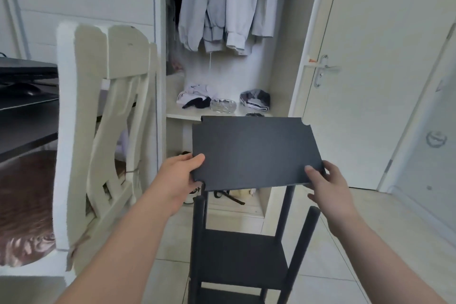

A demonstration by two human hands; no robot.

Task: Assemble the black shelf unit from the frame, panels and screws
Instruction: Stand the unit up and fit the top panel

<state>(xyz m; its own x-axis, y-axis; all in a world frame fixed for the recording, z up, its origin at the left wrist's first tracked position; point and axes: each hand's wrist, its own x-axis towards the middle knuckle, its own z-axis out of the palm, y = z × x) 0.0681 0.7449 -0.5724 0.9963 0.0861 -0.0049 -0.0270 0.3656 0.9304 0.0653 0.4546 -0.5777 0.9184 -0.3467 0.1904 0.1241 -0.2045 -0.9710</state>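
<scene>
A flat black panel (254, 150) with notched corners is held level in the air above the black shelf frame (244, 252). My left hand (181, 177) grips its near left corner, thumb on top. My right hand (329, 187) grips its near right corner, thumb on top as well. The frame stands on the floor below with upright round posts and two lower shelves fitted. The panel hides the tops of the far posts. No screws are visible.
A cream wooden chair (98, 136) stands close on the left, beside a dark desk (24, 116). An open wardrobe (222, 39) with hanging clothes is straight behind. A closed door (370, 76) is on the right. Tiled floor (345, 242) surrounds the frame.
</scene>
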